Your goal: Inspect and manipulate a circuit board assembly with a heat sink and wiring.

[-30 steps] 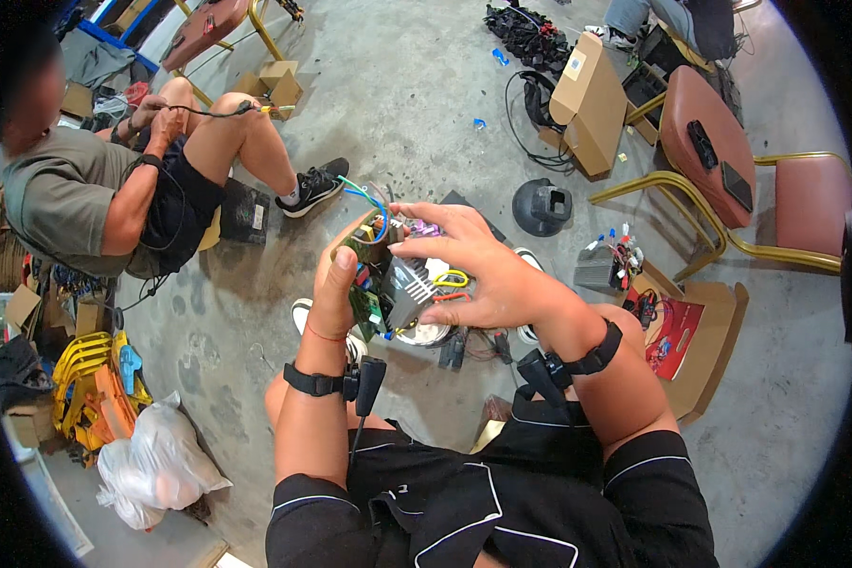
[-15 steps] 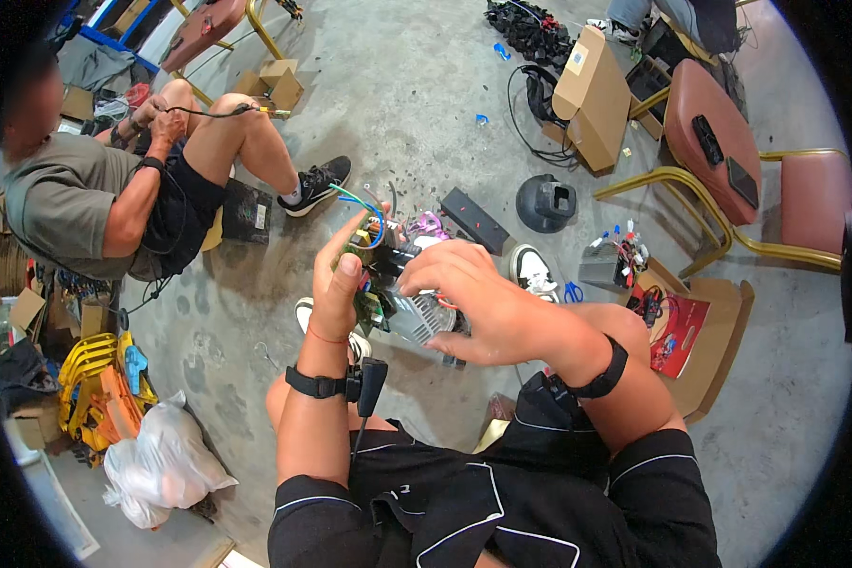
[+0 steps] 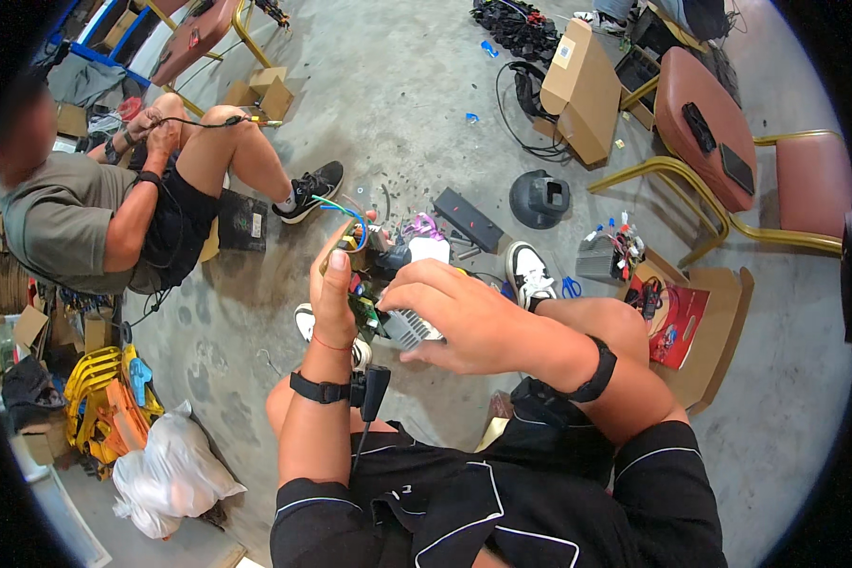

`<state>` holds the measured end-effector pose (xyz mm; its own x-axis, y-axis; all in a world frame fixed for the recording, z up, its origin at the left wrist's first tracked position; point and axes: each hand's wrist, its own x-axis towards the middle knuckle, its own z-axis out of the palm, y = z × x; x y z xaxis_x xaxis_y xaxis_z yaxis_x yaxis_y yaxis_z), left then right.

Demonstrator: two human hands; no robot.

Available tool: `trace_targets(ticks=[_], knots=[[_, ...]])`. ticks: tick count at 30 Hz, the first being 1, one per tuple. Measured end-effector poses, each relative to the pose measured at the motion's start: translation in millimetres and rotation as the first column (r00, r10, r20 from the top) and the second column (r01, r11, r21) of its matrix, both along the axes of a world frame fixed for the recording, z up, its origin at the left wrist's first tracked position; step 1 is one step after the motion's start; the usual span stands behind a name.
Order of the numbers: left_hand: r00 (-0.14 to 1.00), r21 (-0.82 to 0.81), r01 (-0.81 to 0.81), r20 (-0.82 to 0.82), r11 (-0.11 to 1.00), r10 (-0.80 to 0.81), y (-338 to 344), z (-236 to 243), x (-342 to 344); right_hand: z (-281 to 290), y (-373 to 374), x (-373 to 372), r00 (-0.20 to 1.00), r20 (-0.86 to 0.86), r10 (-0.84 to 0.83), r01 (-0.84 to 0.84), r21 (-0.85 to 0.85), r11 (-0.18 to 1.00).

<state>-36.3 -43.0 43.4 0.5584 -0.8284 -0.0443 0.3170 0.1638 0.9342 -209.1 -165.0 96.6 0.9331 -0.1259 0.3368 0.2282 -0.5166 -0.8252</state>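
Note:
Above the floor between my knees, my left hand (image 3: 333,298) is closed round the edge of a green circuit board (image 3: 363,312), thumb up. Green and blue wires (image 3: 361,230) curl out past its fingertips at the far end. My right hand (image 3: 469,317) curves over the near right side, fingers and thumb around a silver finned heatsink (image 3: 409,328). The fingers hide part of it, and whether it is fixed to the board I cannot tell. Just beyond the right fingers shows a white flat piece (image 3: 430,249).
On the floor ahead lie a long black box (image 3: 469,219), a purple bundle (image 3: 424,225) and a black round-based part (image 3: 541,200). Blue scissors (image 3: 571,287), a wired grey unit (image 3: 611,257) and an open carton (image 3: 719,331) are at right. Another person (image 3: 85,208) sits at left holding a cable.
My right hand has shifted slightly left, closer to my left hand, and covers more of the heatsink. The white flat piece has come into view beyond it.

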Motion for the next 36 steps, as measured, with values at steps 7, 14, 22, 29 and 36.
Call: trace_targets(ticks=[7,14,22,29,36], knots=[[0.999,-0.016,0.035,-0.037,0.999,-0.036,-2,3,2,-5,-5,0,0.999,0.045,-0.026,0.024,0.058,0.998],[0.997,-0.085,-0.035,-0.071,0.996,0.029,-3,6,-2,-17,5,4,0.954,-0.009,-0.301,0.288,0.317,0.903],[0.982,-0.082,-0.175,0.058,0.981,0.180,-7,3,0,-24,21,8,0.907,-0.104,-0.409,0.421,0.158,0.893],[0.978,-0.081,-0.155,0.125,0.985,0.165,-6,3,-2,-19,14,7,0.891,-0.247,-0.382,0.443,0.286,0.849],[0.971,-0.109,-0.109,0.202,0.988,0.129,-8,1,-5,-21,11,6,0.907,-0.138,-0.399,0.418,0.166,0.893]])
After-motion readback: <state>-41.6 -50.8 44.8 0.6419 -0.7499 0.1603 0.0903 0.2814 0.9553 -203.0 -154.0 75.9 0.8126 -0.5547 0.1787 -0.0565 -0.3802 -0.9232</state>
